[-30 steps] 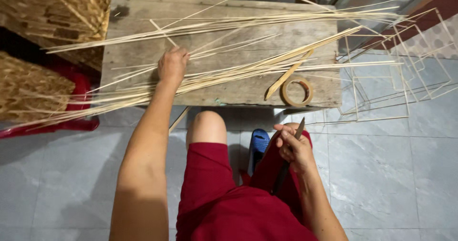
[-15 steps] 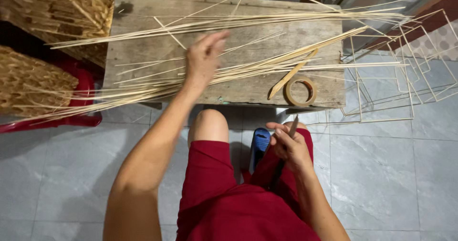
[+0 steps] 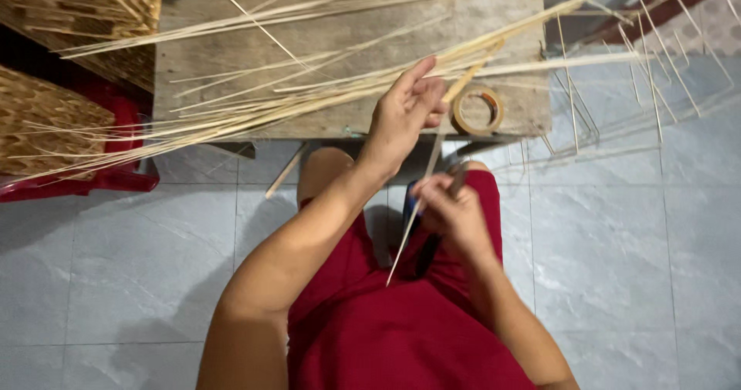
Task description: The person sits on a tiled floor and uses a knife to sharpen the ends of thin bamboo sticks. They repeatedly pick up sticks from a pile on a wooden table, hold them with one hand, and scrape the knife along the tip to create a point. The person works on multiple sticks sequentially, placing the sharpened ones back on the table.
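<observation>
**Left hand drawn back from the pile, strip now held between both hands**

Pulled back from the loose strips it was reaching into half a second ago, the left hand (image 3: 407,110) now sits at the near edge of the tabletop (image 3: 231,50), closer to the body.

At far left, woven baskets (image 3: 54,120) rest on a red stand (image 3: 116,175), with the pile of bamboo strips (image 3: 231,112) fanned across the wood beside them. The left forearm rises from the lap, wrist bent, fingers (image 3: 421,72) curled and pinched on the upper part of a single thin strip (image 3: 417,205). That strip slants down past the blue-handled tool (image 3: 411,197) to end over the red shorts (image 3: 386,320). Lower right, the right hand (image 3: 455,208) is closed on the strip's middle and on a dark tool. A tape roll (image 3: 477,110) lies just right of the left hand; wire frames (image 3: 617,104) stand farther right.
</observation>
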